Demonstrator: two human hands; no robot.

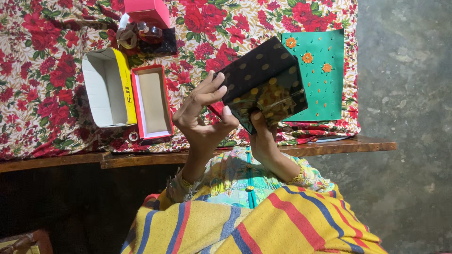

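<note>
Both my hands hold a box wrapped in black paper with gold dots [263,80], lifted above the near edge of a table. My left hand [202,110] pinches its left side with thumb and fingertips, the other fingers spread. My right hand [263,138] supports the box from below, thumb pressed on its lower edge. A glossy strip, perhaps tape, shines over the lower part of the wrapping.
A red floral cloth [47,56] covers the wooden table [348,146]. On it lie a green decorated sheet [325,89], an open yellow-and-white box [106,87], a red box tray [153,101], a pink box [148,11] and small items [150,35]. A small ring-shaped thing [133,136] lies near the edge. Grey floor lies to the right.
</note>
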